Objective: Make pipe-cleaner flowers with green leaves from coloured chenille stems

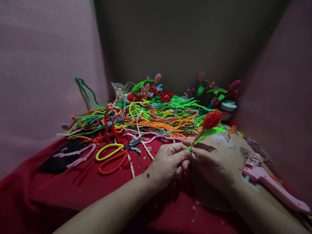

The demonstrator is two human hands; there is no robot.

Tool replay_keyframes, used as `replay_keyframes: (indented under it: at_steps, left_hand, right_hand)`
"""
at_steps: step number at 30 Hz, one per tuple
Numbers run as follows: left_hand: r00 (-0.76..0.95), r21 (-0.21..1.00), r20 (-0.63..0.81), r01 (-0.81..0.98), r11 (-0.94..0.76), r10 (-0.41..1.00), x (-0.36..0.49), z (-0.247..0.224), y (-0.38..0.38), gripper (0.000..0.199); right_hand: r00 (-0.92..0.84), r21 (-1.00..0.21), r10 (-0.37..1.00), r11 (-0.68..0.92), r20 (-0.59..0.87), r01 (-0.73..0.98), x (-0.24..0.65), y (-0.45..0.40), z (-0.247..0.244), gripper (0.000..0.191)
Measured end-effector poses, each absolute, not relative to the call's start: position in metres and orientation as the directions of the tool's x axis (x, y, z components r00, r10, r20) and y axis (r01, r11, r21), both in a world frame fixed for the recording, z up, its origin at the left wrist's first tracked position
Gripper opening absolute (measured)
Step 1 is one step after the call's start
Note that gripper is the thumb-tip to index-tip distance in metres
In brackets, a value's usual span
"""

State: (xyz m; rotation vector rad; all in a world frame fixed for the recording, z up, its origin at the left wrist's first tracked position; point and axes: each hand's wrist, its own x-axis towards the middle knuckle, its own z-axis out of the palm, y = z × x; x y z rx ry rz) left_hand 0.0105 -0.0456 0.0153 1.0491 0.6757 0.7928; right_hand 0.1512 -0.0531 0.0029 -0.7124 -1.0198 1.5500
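A red pipe-cleaner flower [211, 120] with a long green leaf [209, 134] leans up and to the right from between my two hands. My left hand [170, 164] is closed, its thumb and forefinger pinching the green base of the stem. From the other side my right hand [211, 165] grips the same stem, thumb on the green part and fingers behind it. Both sets of fingertips meet there, and the lower stem is hidden by them. Left of my left hand lie scissors [126, 147] with one yellow and one red handle, blades parted.
A heap of colourful pipe cleaners [146, 120] covers the back of the red cloth [73, 195]. Finished flowers [165, 95] stand behind it. At right, a pink glue gun [273, 185] rests by cardboard [219, 146], with a white-lidded jar [228, 106] farther back. A black flat object [58, 159] lies left.
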Motion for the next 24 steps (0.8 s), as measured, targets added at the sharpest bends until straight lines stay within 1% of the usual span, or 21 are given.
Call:
replay_keyframes:
  at_steps: [2, 5, 8, 10, 11, 12, 13, 14, 15, 16, 17, 18, 19, 20, 21, 22, 24]
  left_hand:
    - [0.642, 0.863, -0.121, -0.309, 0.4, 0.757, 0.008, 0.014, -0.043, 0.016]
    - [0.763, 0.795, -0.105, -0.321, 0.515, 0.638, 0.003, 0.014, -0.039, 0.014]
    - [0.833, 0.766, -0.12, -0.269, 0.584, 0.541, -0.001, 0.016, -0.036, 0.013]
    - [0.841, 0.788, -0.13, -0.234, 0.57, 0.526, 0.0, 0.018, -0.036, 0.014]
    - [0.825, 0.825, -0.134, -0.214, 0.523, 0.549, 0.001, 0.019, -0.037, 0.014]
    - [0.788, 0.883, -0.128, -0.186, 0.431, 0.603, 0.002, 0.02, -0.038, 0.016]
    - [0.724, 0.948, -0.098, -0.141, 0.285, 0.683, 0.004, 0.019, -0.04, 0.019]
    - [0.639, 0.993, -0.028, -0.068, 0.093, 0.769, 0.006, 0.018, -0.042, 0.02]
    - [0.546, 0.991, 0.082, 0.044, -0.126, 0.834, 0.007, 0.015, -0.044, 0.023]
    - [0.469, 0.929, 0.224, 0.164, -0.333, 0.855, 0.009, 0.012, -0.046, 0.021]
    - [0.438, 0.83, 0.346, 0.27, -0.488, 0.83, 0.01, 0.008, -0.048, 0.019]
    - [0.431, 0.724, 0.434, 0.357, -0.591, 0.791, 0.01, 0.004, -0.049, 0.018]
    - [0.434, 0.64, 0.486, 0.415, -0.647, 0.759, 0.011, 0.001, -0.049, 0.018]
    - [0.443, 0.586, 0.51, 0.449, -0.674, 0.738, 0.01, -0.001, -0.049, 0.018]
    - [0.445, 0.565, 0.519, 0.462, -0.684, 0.729, 0.01, -0.003, -0.049, 0.019]
    - [0.443, 0.575, 0.516, 0.455, -0.68, 0.733, 0.009, -0.003, -0.049, 0.019]
    - [0.433, 0.665, 0.473, 0.396, -0.633, 0.768, 0.008, 0.001, -0.047, 0.019]
  right_hand:
    - [-0.233, -0.872, 0.971, -0.063, 0.06, -0.485, 0.152, -0.053, 0.004, 0.021]
    - [-0.279, -0.846, 0.96, -0.133, 0.019, -0.516, 0.155, -0.053, 0.001, 0.018]
    - [-0.28, -0.845, 0.96, -0.133, 0.021, -0.518, 0.157, -0.052, -0.001, 0.017]
    - [-0.238, -0.855, 0.97, -0.084, 0.046, -0.511, 0.156, -0.052, -0.002, 0.018]
    - [-0.215, -0.86, 0.975, -0.062, 0.057, -0.507, 0.155, -0.052, -0.002, 0.018]
    - [-0.192, -0.863, 0.979, -0.041, 0.066, -0.503, 0.154, -0.052, -0.002, 0.018]
    - [-0.165, -0.867, 0.984, -0.018, 0.074, -0.497, 0.153, -0.052, -0.002, 0.017]
    - [-0.128, -0.872, 0.988, 0.013, 0.086, -0.489, 0.151, -0.053, -0.002, 0.016]
    - [-0.085, -0.877, 0.991, 0.05, 0.103, -0.479, 0.15, -0.053, -0.002, 0.016]
    - [-0.043, -0.882, 0.992, 0.086, 0.12, -0.464, 0.148, -0.053, -0.003, 0.016]
    - [-0.009, -0.886, 0.991, 0.117, 0.136, -0.448, 0.147, -0.053, -0.003, 0.016]
    - [0.011, -0.891, 0.989, 0.135, 0.145, -0.434, 0.146, -0.053, -0.003, 0.016]
    - [0.018, -0.894, 0.989, 0.142, 0.149, -0.424, 0.145, -0.053, -0.004, 0.016]
    - [0.014, -0.899, 0.989, 0.142, 0.149, -0.415, 0.144, -0.054, -0.004, 0.015]
    - [0.005, -0.903, 0.989, 0.138, 0.149, -0.406, 0.144, -0.054, -0.005, 0.014]
    - [-0.008, -0.907, 0.989, 0.133, 0.148, -0.399, 0.145, -0.054, -0.006, 0.014]
    - [-0.045, -0.913, 0.989, 0.11, 0.139, -0.394, 0.146, -0.054, -0.007, 0.015]
